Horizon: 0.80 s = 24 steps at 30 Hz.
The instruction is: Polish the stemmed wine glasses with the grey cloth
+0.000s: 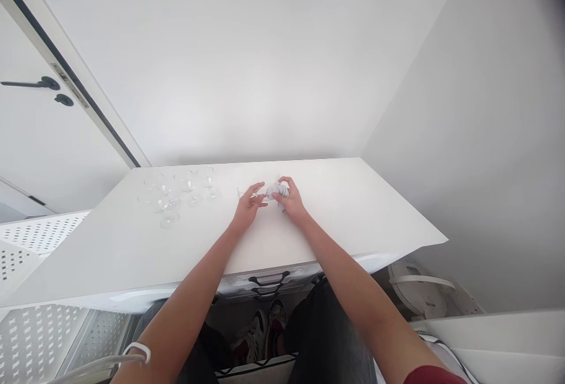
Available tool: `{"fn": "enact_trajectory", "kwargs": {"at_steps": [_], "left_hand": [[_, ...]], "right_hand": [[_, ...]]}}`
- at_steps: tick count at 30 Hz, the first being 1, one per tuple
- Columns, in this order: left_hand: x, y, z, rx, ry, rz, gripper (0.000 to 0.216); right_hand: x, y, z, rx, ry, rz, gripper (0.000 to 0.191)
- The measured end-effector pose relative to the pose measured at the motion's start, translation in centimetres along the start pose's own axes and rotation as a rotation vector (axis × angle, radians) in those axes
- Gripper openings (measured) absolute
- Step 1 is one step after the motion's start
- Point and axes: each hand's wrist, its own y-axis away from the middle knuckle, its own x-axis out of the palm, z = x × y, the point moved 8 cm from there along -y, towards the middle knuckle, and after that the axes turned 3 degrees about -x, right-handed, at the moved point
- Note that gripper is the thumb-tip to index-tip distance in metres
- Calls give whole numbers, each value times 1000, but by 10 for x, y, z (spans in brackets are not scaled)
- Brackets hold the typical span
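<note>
My right hand (289, 200) is closed around a small white and grey wad, perhaps a cloth (276, 191), just above the white table (353, 213). My left hand (248, 202) is beside it, fingers spread, its fingertips touching the wad and what looks like a clear stemmed glass, hard to make out. Both hands are at the middle of the table's far half. Several clear stemmed glasses (176, 195) stand in a group to the left of my left hand, apart from it.
White walls close in behind and to the right of the table. A white door with a dark handle (42, 83) is at the left. White perforated panels (39, 234) stand at the lower left. My legs and shoes (260, 331) show below the table's front edge.
</note>
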Motion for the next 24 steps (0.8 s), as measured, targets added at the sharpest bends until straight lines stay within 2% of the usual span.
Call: {"fn": "enact_trajectory", "kwargs": {"at_steps": [2, 4, 5, 7, 9, 10, 13, 15, 18, 20, 22, 24], "left_hand": [[12, 3, -4, 32, 25, 154, 43], [13, 5, -5, 50, 31, 194, 30], [8, 5, -5, 52, 39, 144, 25], [-9, 3, -2, 34, 108, -34, 23], [-18, 0, 7, -52, 249, -135, 23], [-16, -1, 12, -124, 335, -111, 28], [8, -1, 20, -358, 532, 175, 49], [18, 4, 16, -434, 589, 323, 57], [29, 15, 13, -541, 552, 480, 63], [38, 23, 13, -578, 444, 585, 57], [43, 25, 11, -524, 342, 624, 43], [40, 20, 7, -424, 286, 566, 37]], "right_hand": [[-20, -2, 4, -63, -53, -167, 57], [-40, -3, 4, -93, -126, -328, 54], [-48, -2, 3, -94, -161, -395, 52], [-58, -2, 1, -82, -208, -465, 49], [-55, -4, 2, -70, -213, -416, 48], [-51, -5, 4, -71, -203, -362, 48], [-42, -7, 12, -96, -169, -230, 44], [-40, -5, 16, -99, -166, -191, 42], [-34, -2, 19, -70, -173, -118, 41], [-27, -1, 18, -43, -173, -67, 43], [-27, -2, 15, -31, -193, -108, 47], [-43, -4, 11, -45, -243, -293, 46]]}}
